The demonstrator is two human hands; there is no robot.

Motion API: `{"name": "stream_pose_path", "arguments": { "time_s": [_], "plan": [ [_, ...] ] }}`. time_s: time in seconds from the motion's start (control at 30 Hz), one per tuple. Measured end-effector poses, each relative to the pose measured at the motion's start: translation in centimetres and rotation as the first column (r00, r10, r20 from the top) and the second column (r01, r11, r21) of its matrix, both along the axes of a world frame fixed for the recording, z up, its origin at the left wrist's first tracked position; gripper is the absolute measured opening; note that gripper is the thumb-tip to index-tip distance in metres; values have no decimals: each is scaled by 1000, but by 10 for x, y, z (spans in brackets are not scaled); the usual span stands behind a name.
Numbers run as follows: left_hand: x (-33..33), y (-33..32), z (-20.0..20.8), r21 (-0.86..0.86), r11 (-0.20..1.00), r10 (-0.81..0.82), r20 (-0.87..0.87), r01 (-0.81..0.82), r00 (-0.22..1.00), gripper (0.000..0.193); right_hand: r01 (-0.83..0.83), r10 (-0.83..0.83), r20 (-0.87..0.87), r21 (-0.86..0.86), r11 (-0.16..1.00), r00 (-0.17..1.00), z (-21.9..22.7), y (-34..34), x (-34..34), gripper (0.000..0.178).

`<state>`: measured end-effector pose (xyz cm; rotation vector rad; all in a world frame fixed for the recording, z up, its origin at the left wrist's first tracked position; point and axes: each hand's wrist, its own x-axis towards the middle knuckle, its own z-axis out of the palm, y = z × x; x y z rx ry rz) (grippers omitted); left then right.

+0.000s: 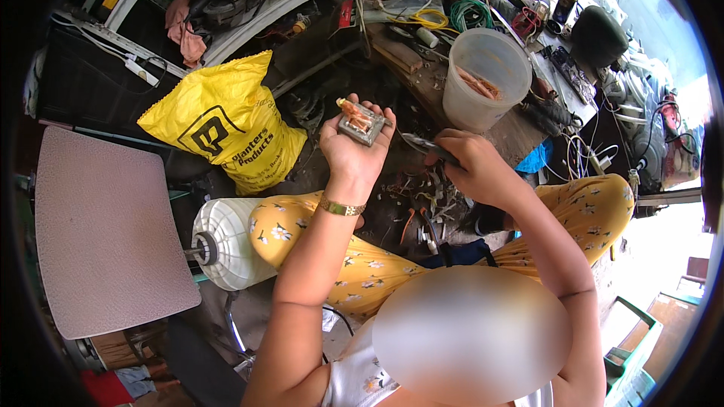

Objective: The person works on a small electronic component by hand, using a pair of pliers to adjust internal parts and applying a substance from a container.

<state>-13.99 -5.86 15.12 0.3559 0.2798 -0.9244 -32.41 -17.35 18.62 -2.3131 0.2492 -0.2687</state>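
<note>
My left hand (351, 147) is palm up, its fingers curled about a small square metal block with copper windings (362, 122), which looks like a small transformer. A yellowish bit sticks up at the block's upper left corner. To the right, my right hand (471, 166) grips a dark-handled tool (446, 154) with a narrow metal end. That end points left toward the block and stays apart from it. Whether the tool is a knife or pliers I cannot tell.
A translucent bucket (486, 79) with copper pieces stands on the cluttered bench. A yellow sack (234, 124) is at my left, near a padded chair (113, 234) and a white plastic container (234, 245). Orange-handled pliers (408, 224) and scraps lie between my knees.
</note>
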Motion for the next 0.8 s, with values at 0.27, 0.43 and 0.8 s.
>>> {"name": "stream_pose_path", "arguments": {
  "time_s": [0.27,0.43,0.8],
  "plan": [
    [-12,1,-1,-142,927,-327,149,348,933,36,314,-372,377,206,927,848,-1,-4,-1,21],
    [-30,-8,20,-78,900,-381,339,429,860,32,265,-181,565,-70,962,805,2,-18,25,29],
    [-27,-4,16,-31,871,-402,531,491,746,31,226,10,545,-364,903,838,21,-30,29,25]
  ]
}}
